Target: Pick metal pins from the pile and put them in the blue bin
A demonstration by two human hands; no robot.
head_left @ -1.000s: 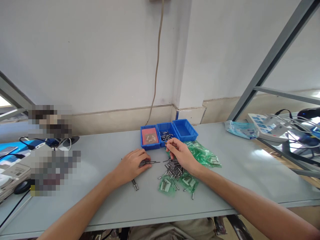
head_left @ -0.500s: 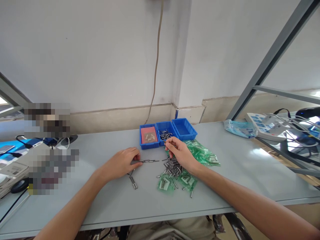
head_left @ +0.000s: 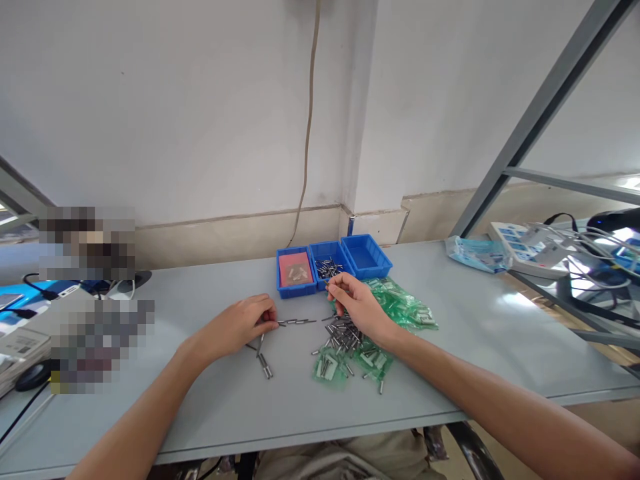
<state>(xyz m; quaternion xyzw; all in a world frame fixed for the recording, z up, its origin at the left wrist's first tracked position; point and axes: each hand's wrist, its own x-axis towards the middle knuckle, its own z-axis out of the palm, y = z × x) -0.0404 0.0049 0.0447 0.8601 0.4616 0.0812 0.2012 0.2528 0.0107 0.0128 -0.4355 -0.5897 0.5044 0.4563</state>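
Note:
My left hand (head_left: 240, 325) rests on the grey table (head_left: 450, 360), its fingers curled together at the left end of a short row of metal pins (head_left: 297, 321) laid end to end. Two more pins (head_left: 265, 363) lie just below that hand. My right hand (head_left: 357, 305) hovers over a heap of loose metal pins (head_left: 343, 335), thumb and fingers pinched on one small pin. Under and around the heap lie green plastic bags (head_left: 407, 307), some empty, some flat.
Three blue trays stand at the back: the left one (head_left: 296, 271) holds a red pad with small parts, the middle one (head_left: 327, 265) holds pins, the right one (head_left: 367, 256) looks bare. A power strip with cables (head_left: 530, 243) and a blue packet (head_left: 475, 253) lie far right. Clutter sits far left.
My left hand has slid left along the table, uncovering the row of pins. My right hand stays over the heap, barely moved.

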